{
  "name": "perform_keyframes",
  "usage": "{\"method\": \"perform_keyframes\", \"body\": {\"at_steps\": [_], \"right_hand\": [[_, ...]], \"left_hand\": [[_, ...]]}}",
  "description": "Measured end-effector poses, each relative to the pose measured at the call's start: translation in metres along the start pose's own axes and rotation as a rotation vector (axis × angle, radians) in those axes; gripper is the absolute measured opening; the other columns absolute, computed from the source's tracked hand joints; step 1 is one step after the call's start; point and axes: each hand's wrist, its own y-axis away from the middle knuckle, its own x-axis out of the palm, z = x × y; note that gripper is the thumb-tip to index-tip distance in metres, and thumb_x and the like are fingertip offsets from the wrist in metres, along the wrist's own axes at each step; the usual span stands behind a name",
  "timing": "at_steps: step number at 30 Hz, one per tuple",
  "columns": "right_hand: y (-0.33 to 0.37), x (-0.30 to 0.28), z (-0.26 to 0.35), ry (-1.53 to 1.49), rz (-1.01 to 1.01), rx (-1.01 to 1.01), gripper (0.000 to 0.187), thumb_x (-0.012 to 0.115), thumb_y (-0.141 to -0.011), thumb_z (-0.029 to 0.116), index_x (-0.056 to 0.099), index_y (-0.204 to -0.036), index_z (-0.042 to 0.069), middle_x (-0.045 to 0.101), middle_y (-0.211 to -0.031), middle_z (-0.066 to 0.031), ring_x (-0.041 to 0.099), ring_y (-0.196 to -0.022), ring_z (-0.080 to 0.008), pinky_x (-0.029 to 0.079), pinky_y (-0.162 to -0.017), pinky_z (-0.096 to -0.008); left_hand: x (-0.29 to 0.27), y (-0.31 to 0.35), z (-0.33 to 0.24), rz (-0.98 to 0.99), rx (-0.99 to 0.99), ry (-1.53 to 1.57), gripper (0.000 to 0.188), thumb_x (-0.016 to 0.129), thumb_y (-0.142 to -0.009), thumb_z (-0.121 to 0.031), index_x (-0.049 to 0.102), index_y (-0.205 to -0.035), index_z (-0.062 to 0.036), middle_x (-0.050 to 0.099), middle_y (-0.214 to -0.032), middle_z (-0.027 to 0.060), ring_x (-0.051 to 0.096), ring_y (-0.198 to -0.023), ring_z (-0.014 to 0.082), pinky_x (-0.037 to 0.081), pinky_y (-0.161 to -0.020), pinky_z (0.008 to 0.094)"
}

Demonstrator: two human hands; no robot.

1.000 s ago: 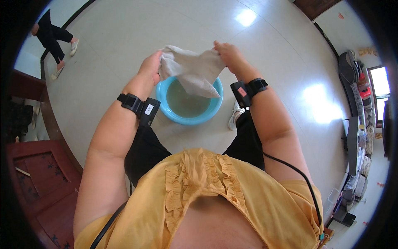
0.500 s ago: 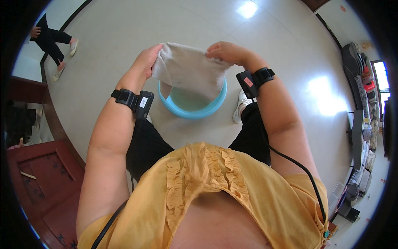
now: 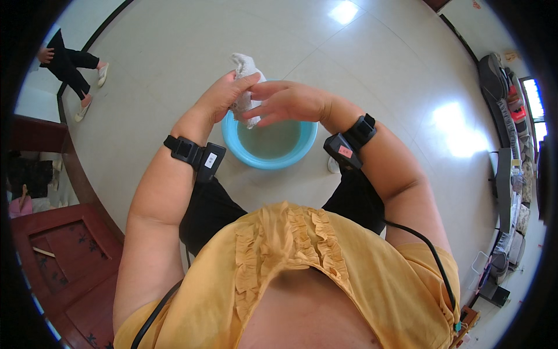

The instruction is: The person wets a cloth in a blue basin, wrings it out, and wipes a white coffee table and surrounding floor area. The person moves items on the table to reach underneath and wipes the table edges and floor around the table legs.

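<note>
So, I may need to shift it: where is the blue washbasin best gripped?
Probably grip the blue washbasin by its left and right rim, one hand from outside each: it is round and holds cloudy water, so balanced support should limit slopping.

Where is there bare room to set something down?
Bare floor lies between the blue basin and the other person's shoes, and, wider, between the right forearm and the grey furniture at right. It is crowded over the basin's far-left edge: left hand, white cloth, right hand.

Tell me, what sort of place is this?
Probably a room in a home: a shiny tiled floor, a blue basin and a red wooden panel.
</note>
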Motion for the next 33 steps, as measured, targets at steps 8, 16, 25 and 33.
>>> {"method": "perform_keyframes", "body": {"at_steps": [8,16,25,33], "right_hand": [[0.022,-0.078,-0.007,0.811,-0.445,-0.217,0.059,0.078,-0.085,0.03,0.063,-0.136,0.005,0.069,-0.128,-0.0119,0.063,-0.121,-0.0267,0.046,-0.108,-0.0391],[0.054,-0.036,0.023,0.139,-0.169,0.086,0.057,0.072,-0.093,0.037,0.059,-0.136,0.0,0.07,-0.123,-0.0146,0.065,-0.115,-0.0251,0.049,-0.106,-0.0413],[0.043,-0.01,0.044,-0.615,-0.427,-0.356,0.052,0.045,-0.108,0.039,0.05,-0.142,-0.001,0.059,-0.138,-0.0177,0.059,-0.126,-0.0311,0.047,-0.11,-0.0445],[0.043,-0.033,0.027,-0.476,-0.517,-0.259,0.054,0.04,-0.11,0.039,0.047,-0.144,-0.002,0.056,-0.141,-0.017,0.056,-0.128,-0.0309,0.044,-0.112,-0.0445]], "left_hand": [[0.004,0.008,-0.019,0.275,0.029,0.248,0.043,0.063,-0.097,-0.015,0.055,-0.134,0.0032,0.068,-0.118,0.012,0.069,-0.103,0.0207,0.057,-0.091,0.0346],[0.0,0.035,-0.035,0.367,0.235,0.612,0.057,0.057,-0.1,-0.04,0.055,-0.138,0.0026,0.068,-0.125,0.0185,0.068,-0.112,0.0289,0.055,-0.099,0.0431],[0.029,-0.009,0.006,0.159,-0.055,0.633,0.082,0.026,-0.104,-0.069,0.046,-0.15,-0.0036,0.054,-0.147,0.0151,0.051,-0.138,0.0302,0.042,-0.115,0.0446],[0.035,0.001,-0.011,0.132,0.206,0.541,0.086,0.062,-0.099,-0.047,0.024,-0.159,0.0006,0.061,-0.134,0.0139,0.059,-0.122,0.0247,0.048,-0.106,0.0391]]}}
